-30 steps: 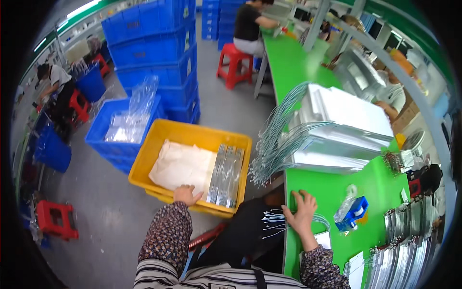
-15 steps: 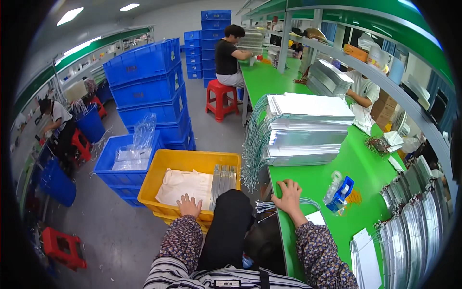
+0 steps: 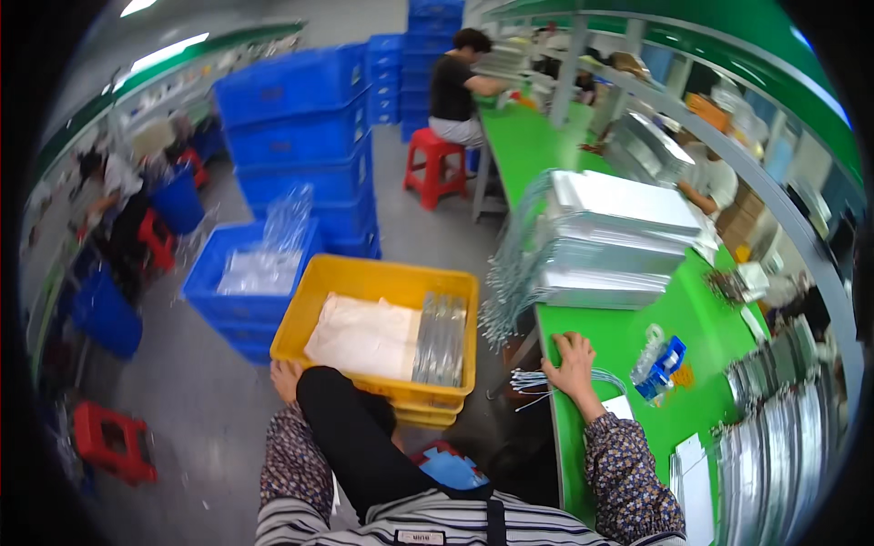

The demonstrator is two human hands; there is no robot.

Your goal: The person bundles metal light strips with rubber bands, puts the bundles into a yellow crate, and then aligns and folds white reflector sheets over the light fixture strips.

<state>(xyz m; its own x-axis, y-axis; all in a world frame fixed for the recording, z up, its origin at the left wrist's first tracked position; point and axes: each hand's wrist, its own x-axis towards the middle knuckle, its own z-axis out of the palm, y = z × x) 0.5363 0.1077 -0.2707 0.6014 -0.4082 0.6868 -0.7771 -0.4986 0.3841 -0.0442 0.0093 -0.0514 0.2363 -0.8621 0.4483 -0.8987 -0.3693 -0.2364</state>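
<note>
Worker braced between yellow crate and green tabletop

The green tabletop (image 3: pixel 628 337) lies under the right hand (image 3: pixel 574 362), spread flat, gripping nothing, beside wire bundles (image 3: pixel 546 380). The left hand (image 3: pixel 285 379) rests on the yellow crate (image 3: pixel 364 273) rim; its grip cannot be made out.

The left hand (image 3: pixel 284 379) grips the yellow crate (image 3: pixel 364 278) rim; the right hand (image 3: pixel 574 362) lies flat on the green table (image 3: pixel 628 332).
</note>
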